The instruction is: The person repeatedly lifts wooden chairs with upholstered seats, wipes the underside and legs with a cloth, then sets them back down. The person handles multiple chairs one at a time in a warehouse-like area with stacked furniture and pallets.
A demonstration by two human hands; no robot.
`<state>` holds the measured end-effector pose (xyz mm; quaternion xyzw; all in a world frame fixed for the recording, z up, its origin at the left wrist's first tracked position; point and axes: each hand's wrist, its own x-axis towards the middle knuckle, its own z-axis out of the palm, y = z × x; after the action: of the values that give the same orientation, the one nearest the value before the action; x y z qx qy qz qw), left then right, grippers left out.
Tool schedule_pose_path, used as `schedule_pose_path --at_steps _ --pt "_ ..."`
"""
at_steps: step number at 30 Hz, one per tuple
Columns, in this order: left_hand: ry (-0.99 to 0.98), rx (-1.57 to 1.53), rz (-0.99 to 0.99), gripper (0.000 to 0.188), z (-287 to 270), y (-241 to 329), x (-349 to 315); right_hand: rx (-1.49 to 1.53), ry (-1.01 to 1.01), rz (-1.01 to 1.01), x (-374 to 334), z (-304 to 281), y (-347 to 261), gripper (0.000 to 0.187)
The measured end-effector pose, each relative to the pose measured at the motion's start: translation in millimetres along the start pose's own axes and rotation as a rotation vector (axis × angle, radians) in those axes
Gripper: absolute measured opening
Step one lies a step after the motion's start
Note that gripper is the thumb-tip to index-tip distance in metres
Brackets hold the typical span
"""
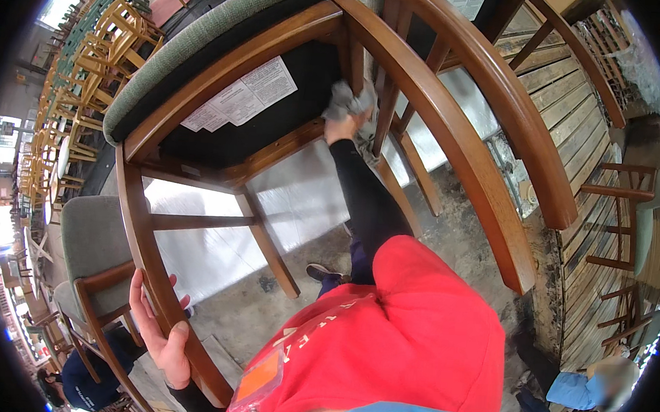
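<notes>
A brown wooden chair (139,215) lies tipped with its legs pointing toward me. Its grey-green fabric seat (197,39) faces away, and the black underside (311,74) carries white printed labels (242,93). My left hand (162,339) is curled round the near left leg, its thumb on the near face and fingertips showing past the other side. Inside the frame, at the far right corner, my right hand (342,124) presses a crumpled grey cloth (345,101) against the wood. That hand's fingers are partly hidden by the cloth.
Another chair (93,235) stands close on the left, and a curved wooden frame (499,110) is at the right. Beyond it lies a slatted wooden platform (572,137) with more chairs (629,192). Stacked chairs (103,52) fill the far left. People (93,376) (578,390) are at both lower sides.
</notes>
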<state>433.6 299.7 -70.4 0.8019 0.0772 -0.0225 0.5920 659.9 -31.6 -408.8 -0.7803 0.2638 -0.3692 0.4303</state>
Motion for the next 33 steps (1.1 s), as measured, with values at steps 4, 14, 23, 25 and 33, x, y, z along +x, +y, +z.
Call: schedule_pose_path --at_steps 4,14,23,25,33 --pt "-0.007 0.064 -0.008 0.097 -8 -7 -3 0.148 0.111 -0.157 52 19 -74 0.077" --pt "0.013 0.009 -0.012 0.097 -2 -2 -3 -0.237 -0.398 0.389 3 -13 8 0.075" --pt "-0.001 0.023 -0.014 0.096 -2 0 -6 0.035 0.378 -0.29 47 10 -55 0.071" --pt "-0.131 -0.067 0.055 0.097 -4 1 10 -0.132 0.401 -0.125 58 -28 24 0.091" --pt "-0.006 0.005 0.023 0.096 -11 -4 -7 -0.026 0.113 -0.256 21 30 -97 0.041"
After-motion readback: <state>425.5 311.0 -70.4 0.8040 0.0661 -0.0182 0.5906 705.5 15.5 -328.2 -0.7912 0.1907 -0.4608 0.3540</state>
